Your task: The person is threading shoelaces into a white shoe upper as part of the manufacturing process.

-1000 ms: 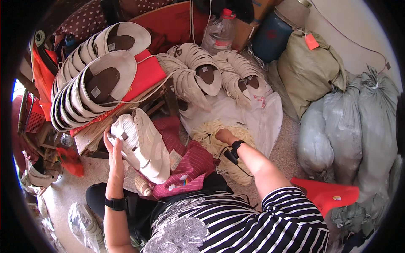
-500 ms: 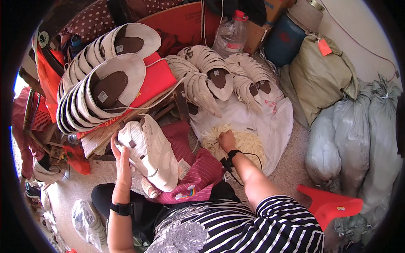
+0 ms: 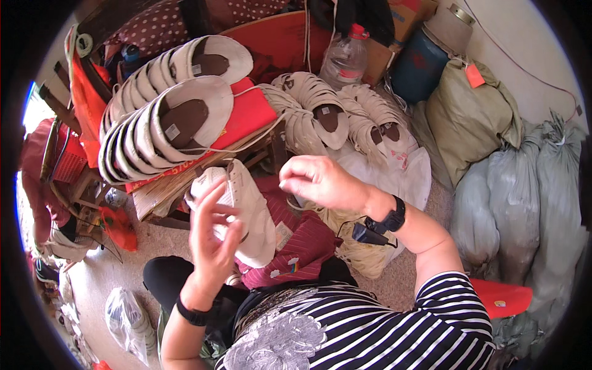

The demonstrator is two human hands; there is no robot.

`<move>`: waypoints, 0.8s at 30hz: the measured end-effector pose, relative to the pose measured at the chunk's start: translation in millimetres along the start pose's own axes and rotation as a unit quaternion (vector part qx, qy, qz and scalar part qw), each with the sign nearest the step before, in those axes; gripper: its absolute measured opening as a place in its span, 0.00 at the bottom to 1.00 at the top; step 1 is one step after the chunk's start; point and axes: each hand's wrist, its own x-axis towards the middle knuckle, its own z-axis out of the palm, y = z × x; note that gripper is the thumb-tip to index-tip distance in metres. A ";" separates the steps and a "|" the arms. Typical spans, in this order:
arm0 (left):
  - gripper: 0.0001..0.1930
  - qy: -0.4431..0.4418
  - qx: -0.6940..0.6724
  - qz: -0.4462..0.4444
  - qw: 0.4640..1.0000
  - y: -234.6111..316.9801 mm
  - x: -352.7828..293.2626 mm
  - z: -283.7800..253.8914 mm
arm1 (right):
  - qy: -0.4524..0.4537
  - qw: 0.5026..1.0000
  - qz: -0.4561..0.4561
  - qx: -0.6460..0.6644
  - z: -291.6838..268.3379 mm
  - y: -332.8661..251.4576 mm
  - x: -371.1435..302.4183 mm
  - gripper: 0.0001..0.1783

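Observation:
A white sneaker (image 3: pixel 254 225) lies across my lap on a burgundy pinstriped cloth (image 3: pixel 302 243). My left hand (image 3: pixel 213 237) is raised over the shoe's left side, fingers spread, with nothing visible in it. To the right of the shoe, my right hand (image 3: pixel 324 183) is lifted with thumb and fingers pinched together. A small pale tip shows at those fingertips, too small to name. Beneath my right wrist is a heap of cream-coloured laces (image 3: pixel 364 256) on a white sheet (image 3: pixel 416 185), partly hidden by my arm.
Nested white shoes (image 3: pixel 166 123) stand on a wooden stand (image 3: pixel 163 200) at the left. More stacked shoes (image 3: pixel 308 111) sit farther back, near a clear bottle (image 3: pixel 345 58). Grey sacks (image 3: pixel 515 203) line the right side, with a red plastic piece (image 3: pixel 502 296) close to my right elbow.
My right hand has risen out of the lace heap and moved up toward the shoe, still pinched. My left hand has come off the shoe's side and spread its fingers. The view has shifted slightly.

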 end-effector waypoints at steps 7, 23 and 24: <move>0.14 -0.156 -0.389 -0.172 0.891 11.6 -7.9 15.4 | -0.021 0.993 -0.080 0.081 25.0 -72.6 27.9 0.04; 0.16 -0.342 -0.247 -0.161 0.892 3.7 -59.9 -7.3 | 0.160 0.797 0.188 0.552 -14.2 10.9 40.2 0.10; 0.16 -0.360 -0.238 -0.135 0.892 1.7 -62.2 -10.2 | 0.206 0.812 0.176 0.516 -32.0 18.5 44.9 0.10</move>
